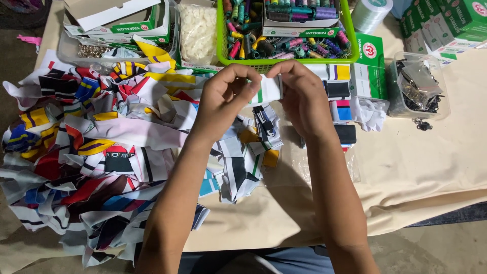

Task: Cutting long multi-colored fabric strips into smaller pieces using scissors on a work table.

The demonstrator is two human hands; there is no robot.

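Observation:
My left hand and my right hand meet over the middle of the table, both pinching one small white fabric piece with a green stripe. The piece is stretched between my thumbs and fingers, just in front of the green basket. Below my hands lies a small heap of cut fabric pieces, white, black and yellow. A neat stack of folded pieces sits right of my right hand.
A big pile of coloured fabric scraps covers the left of the cream cloth-covered table. The green basket holds thread spools. Behind are a bag of white buttons, green-white boxes, a clear tub of dark metal parts and a spool of clear thread.

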